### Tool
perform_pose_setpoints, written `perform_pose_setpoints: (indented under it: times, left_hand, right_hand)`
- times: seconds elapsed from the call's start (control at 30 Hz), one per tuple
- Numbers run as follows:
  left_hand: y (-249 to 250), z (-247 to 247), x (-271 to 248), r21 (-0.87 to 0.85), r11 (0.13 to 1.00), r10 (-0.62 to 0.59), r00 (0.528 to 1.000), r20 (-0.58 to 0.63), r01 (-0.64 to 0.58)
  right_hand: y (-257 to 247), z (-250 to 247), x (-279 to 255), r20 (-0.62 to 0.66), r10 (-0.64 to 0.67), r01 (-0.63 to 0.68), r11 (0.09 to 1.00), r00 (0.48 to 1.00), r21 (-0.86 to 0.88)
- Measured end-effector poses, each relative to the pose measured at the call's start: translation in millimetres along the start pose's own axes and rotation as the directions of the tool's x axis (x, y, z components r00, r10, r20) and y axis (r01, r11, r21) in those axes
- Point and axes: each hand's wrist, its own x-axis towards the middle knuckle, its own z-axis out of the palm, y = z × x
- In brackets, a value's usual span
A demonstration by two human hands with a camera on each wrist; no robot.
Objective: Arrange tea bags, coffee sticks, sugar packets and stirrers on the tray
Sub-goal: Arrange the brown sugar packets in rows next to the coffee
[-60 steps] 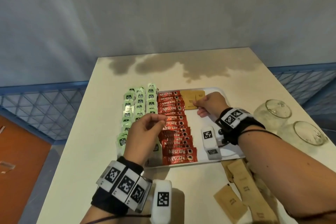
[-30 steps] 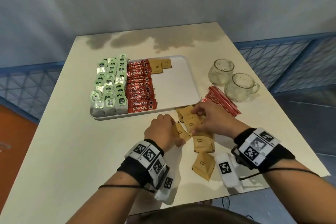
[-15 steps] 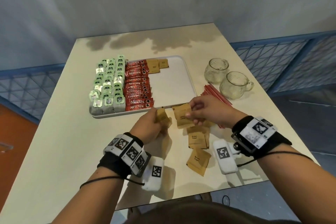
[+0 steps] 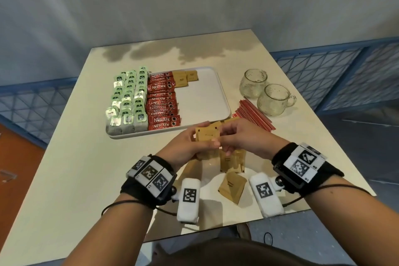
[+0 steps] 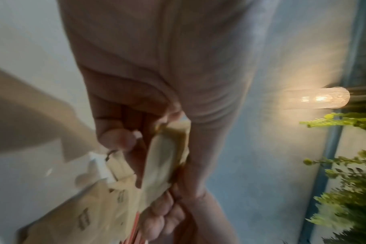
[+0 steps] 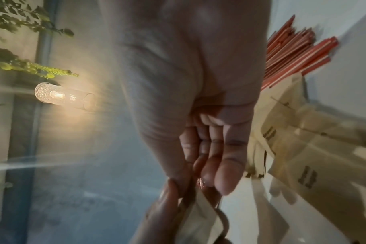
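Note:
A white tray (image 4: 207, 97) holds rows of green tea bags (image 4: 129, 97), a column of red coffee sticks (image 4: 162, 101) and two brown sugar packets (image 4: 185, 77) at its far end. In front of the tray my left hand (image 4: 190, 142) and right hand (image 4: 233, 136) meet and together hold a small stack of brown sugar packets (image 4: 207, 134) above the table. The left wrist view shows my left fingers pinching the stack (image 5: 165, 158). Loose sugar packets (image 4: 232, 187) lie under my hands. Red stirrers (image 4: 254, 114) lie right of the tray.
Two glass mugs (image 4: 274, 99) stand at the table's right, behind the stirrers. The cream table (image 4: 75, 157) ends close behind my wrists. A blue lattice railing (image 4: 323, 71) runs beyond the table edges.
My hands left the tray and came back to the loose packets near the table's front. Each picked up packets, and the two hands have now come together around one stack.

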Motion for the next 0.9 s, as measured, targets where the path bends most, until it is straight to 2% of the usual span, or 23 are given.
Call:
perform_pose_setpoints:
  times: [0.07,0.13,0.17,0.23,0.27,0.33,0.43,0.6,0.67,0.77,0.83,0.9]
  left_hand:
    - [-8,3,-1,-0.042,0.999,-0.024,0.998,0.054,0.026]
    - [-15,2,-2,-0.037,0.997,-0.072,0.997,0.012,0.073]
    - [-17,-1,-2,-0.039,0.995,-0.090,0.996,-0.027,0.089]
    - [-20,-9,-3,-0.019,0.994,-0.106,0.989,-0.102,0.105]
    - [-21,-12,-4,-0.003,0.993,-0.114,0.983,-0.145,0.115]
    - [-22,-15,-6,-0.033,0.991,-0.135,0.973,-0.190,0.131]
    - [-24,-12,-8,-0.172,0.977,-0.161,0.967,-0.198,0.128]
    - [-29,-8,-10,-0.086,0.992,-0.113,0.961,-0.251,0.094]
    - [-30,-7,-11,-0.047,0.995,-0.098,0.968,-0.231,0.089]
    - [-33,-5,-11,0.010,0.997,-0.079,0.978,-0.194,0.083]
    - [-33,-1,-11,0.089,0.994,-0.044,0.985,-0.167,0.060]
    - [-32,7,-11,0.128,0.992,0.000,0.989,-0.145,0.019]
  right_hand:
    - [0,2,-1,0.013,-0.006,0.007,0.998,1.000,-0.069]
    - [2,0,-3,0.032,0.000,0.006,0.982,0.999,-0.191]
    - [3,-4,-4,0.041,-0.014,0.026,0.949,0.999,-0.313]
    - [3,-12,-5,0.150,-0.045,0.128,0.785,0.988,-0.606]
    - [3,-14,-5,0.235,-0.019,0.180,0.703,0.972,-0.688]
    - [6,-15,-4,0.337,0.069,0.227,0.613,0.939,-0.756]
    - [13,-12,1,0.312,0.086,0.216,0.550,0.946,-0.807]
    - [15,-6,9,0.156,0.010,0.131,0.485,0.988,-0.864]
    - [16,-7,11,0.083,-0.010,0.076,0.529,0.997,-0.845]
    - [14,-12,8,-0.002,-0.049,0.032,0.690,0.999,-0.723]
    - [8,-13,3,-0.009,-0.069,0.050,0.803,0.998,-0.594]
    - [2,-8,-4,0.042,-0.038,0.051,0.925,0.998,-0.376]
